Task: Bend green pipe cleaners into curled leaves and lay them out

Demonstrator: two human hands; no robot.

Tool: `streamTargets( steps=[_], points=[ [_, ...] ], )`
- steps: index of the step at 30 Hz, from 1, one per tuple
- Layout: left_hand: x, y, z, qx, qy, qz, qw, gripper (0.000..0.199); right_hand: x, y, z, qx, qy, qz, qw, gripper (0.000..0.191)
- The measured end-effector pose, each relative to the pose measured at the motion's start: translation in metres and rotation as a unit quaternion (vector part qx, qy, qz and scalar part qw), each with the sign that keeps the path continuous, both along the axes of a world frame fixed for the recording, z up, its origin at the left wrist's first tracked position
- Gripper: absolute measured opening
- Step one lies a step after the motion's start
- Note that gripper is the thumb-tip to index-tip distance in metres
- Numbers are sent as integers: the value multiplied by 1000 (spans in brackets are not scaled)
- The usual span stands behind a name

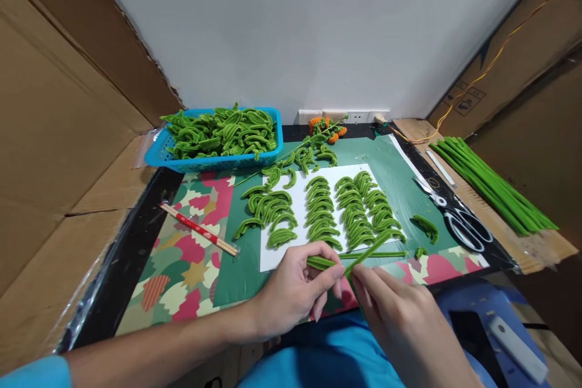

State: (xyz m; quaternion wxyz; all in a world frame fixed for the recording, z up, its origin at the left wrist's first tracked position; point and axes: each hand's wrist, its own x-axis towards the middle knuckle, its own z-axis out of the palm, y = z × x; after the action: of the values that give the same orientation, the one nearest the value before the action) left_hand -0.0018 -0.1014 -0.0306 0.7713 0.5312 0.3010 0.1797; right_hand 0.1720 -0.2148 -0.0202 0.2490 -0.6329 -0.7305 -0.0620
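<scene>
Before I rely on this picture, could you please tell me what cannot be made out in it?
All in the head view:
Green strips in the left hand: their exact number, hidden by the hand itself.
Right hand: its palm, hidden by the back of the hand.
Blue basket: its floor, covered by heaped green pieces.
Right forearm: cut off by the bottom edge.
Red wrapper: its print, too small to read.

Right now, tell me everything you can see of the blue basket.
The blue basket is rectangular, looks like plastic, and has small holes in its walls and a plain rim. It stands upright at the far left of the table, near the pale wall, heaped with fuzzy green curved pieces, some above the rim. Neither hand touches it. Its base is hidden.
</scene>
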Motion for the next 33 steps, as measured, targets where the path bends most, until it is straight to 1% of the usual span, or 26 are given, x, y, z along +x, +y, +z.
streamTargets(
  steps=[3,5,8,12,15,18,21,26,29,33],
  points=[
    [0,-1,0,1,-2,2,1000,37,-8,1,-3,2,37,-32,999,42],
    [0,-3,1,3,5,8,1000,34,-11,2,-3,-1,53,-44,998,41],
    [0,-5,2,15,17,7,1000,32,-13,4,3,-7,66,-35,997,37],
    [-1,-5,2,36,28,-10,999,31,-15,5,10,2,57,-29,998,35],
    [-3,-4,0,35,32,-22,999,30,-17,4,11,-8,49,-42,998,38],
    [-4,-3,-1,25,29,-23,999,31,-17,3,9,-13,62,-38,997,39],
    [-2,-2,-2,12,20,-25,999,33,-12,2,9,21,93,-29,995,33],
    [1,1,-3,0,-11,-2,1000,40,-4,-1,8,95,104,10,990,9],
    [1,2,-3,-7,-25,-1,1000,39,-2,0,7,126,99,24,987,10],
    [-1,2,-1,-32,-44,-42,998,39,2,3,6,140,88,27,986,13]
  ],
)
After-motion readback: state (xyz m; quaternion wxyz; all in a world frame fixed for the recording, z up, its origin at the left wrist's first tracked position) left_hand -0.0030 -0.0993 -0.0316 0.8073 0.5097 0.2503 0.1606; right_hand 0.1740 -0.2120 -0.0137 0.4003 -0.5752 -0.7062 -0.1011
